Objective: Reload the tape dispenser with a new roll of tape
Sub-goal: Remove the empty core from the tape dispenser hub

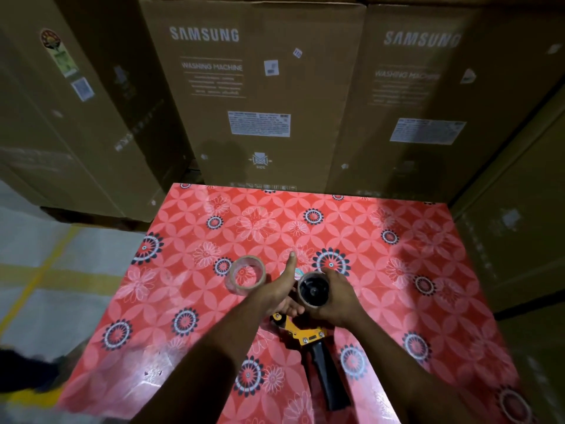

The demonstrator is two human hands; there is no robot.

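A yellow tape dispenser (305, 332) with a black handle lies on the red flowered table (397, 255). Its black spool hub carries a thin clear ring, which looks like a tape roll or core (313, 290). My right hand (339, 298) curls around that ring from the right. My left hand (282, 289) rests against the dispenser's left side, fingers apart and thumb pointing away from me. A clear roll of tape (246, 275) lies flat on the table just left of my left hand, untouched.
Tall brown cardboard boxes (260, 96) stand right behind the table and along its right side. To the left the table ends over grey floor with yellow lines (39, 270). A dark object (27, 371) sits low at the left.
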